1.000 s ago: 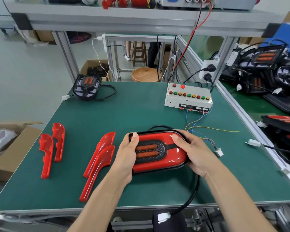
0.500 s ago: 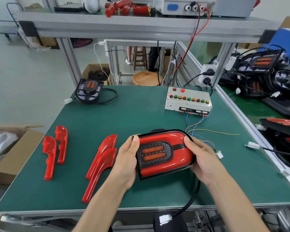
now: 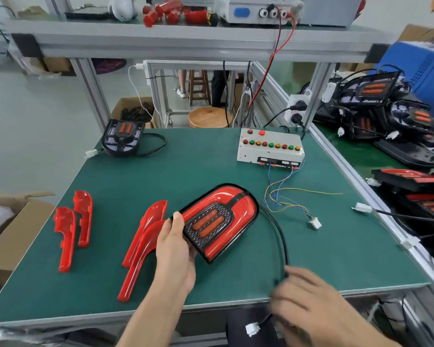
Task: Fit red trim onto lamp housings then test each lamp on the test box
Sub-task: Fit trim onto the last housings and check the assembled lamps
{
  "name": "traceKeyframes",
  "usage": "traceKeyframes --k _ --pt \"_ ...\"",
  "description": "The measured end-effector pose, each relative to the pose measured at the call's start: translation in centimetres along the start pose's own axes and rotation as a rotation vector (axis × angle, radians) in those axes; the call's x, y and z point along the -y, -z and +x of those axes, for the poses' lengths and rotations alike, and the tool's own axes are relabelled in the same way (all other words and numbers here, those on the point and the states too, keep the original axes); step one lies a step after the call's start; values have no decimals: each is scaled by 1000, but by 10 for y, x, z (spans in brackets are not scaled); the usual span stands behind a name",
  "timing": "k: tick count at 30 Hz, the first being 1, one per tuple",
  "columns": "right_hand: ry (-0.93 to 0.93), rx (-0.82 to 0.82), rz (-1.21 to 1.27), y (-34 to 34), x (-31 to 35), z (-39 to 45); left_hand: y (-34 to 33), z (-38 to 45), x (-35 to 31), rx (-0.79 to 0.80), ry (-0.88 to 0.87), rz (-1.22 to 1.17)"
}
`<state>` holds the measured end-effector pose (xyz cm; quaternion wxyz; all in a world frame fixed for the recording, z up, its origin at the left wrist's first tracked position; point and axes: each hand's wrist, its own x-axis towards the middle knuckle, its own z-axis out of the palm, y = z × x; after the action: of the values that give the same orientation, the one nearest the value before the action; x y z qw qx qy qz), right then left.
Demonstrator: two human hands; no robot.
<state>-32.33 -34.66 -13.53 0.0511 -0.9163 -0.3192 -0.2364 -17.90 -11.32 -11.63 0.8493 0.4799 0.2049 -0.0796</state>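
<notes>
My left hand [image 3: 174,249] grips the left edge of a lamp [image 3: 221,219] with red trim fitted, holding it tilted above the green table [image 3: 186,171]. Its black cable [image 3: 282,236] curves down to my right hand [image 3: 303,294], which is blurred near the table's front edge, fingers curled around the cable. The cable's white plug [image 3: 252,329] hangs below the edge. The white test box [image 3: 269,147] with coloured buttons stands at the back right; its coloured wires end in a white connector [image 3: 315,223]. Loose red trim pieces [image 3: 145,241] [image 3: 73,226] lie at the left.
A bare black lamp housing [image 3: 123,140] sits at the table's back left. More lamps [image 3: 386,108] are piled on the bench to the right, with a white plug [image 3: 363,208] reaching over the rail. A cardboard box [image 3: 8,236] stands at the left.
My right hand let go of the lamp's right end and dropped to the cable at the front edge. My left hand now holds the lamp alone, turned and tilted more.
</notes>
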Motion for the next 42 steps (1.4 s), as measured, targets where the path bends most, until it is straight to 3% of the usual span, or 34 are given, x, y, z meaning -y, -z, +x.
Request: traceKeyframes --k 4,9,14,17,23,28,30,33,42 --pt "144 171 -219 -16 -3 -37 -6 -7 1 -29 -8 6" --pt "97 -21 -191 -23 -8 -33 -10 -15 1 36 -11 50" --pt "11 -39 -71 -5 -16 -19 -10 -23 0 86 -45 76" --pt "-184 -160 60 4 -14 -13 -7 -25 2 43 -40 29" --pt "-827 -462 524 24 -10 13 -8 -36 14 33 -126 122" --pt "-1016 -678 711 33 -23 23 -7 -46 27 -5 -134 175" --pt "-1101 -775 719 36 -37 25 -3 -51 33 -37 -154 275" --pt "-1320 -833 781 37 -64 22 5 -53 29 -14 -238 607" --pt "-1359 -558 868 38 -106 4 18 -47 -23 65 -305 1177"
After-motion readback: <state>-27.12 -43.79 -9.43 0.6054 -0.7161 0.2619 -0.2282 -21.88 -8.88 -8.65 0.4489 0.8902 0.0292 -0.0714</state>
